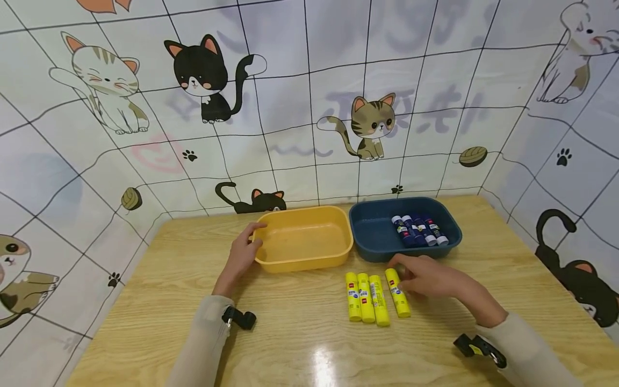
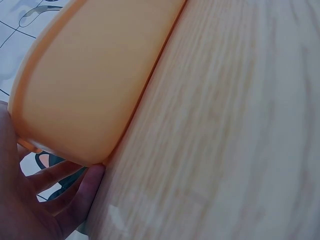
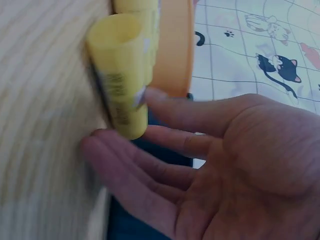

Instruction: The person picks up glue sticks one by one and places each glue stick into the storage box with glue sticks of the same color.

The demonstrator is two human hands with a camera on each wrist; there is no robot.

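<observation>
My left hand (image 1: 244, 250) grips the left end of a yellow-orange plastic tray (image 1: 302, 266), at its rim; in the left wrist view its fingers (image 2: 57, 175) lie against the tray's outer end. My right hand (image 1: 430, 277) is beside the rightmost yellow glue stick (image 1: 397, 293), which lies on the table a little apart from the others. In the right wrist view the thumb is at that glue stick's (image 3: 120, 75) side, and the other fingers (image 3: 125, 165) spread loosely past its end. Several more yellow glue sticks (image 1: 366, 298) lie side by side to its left.
Right of the yellow tray, nearly touching it, stands a dark blue tray (image 1: 369, 228). Several dark blue sticks (image 1: 419, 231) with white ends lie in its right half. The wood-grain table (image 1: 285, 333) is backed by cat-patterned sheeting (image 1: 290, 107).
</observation>
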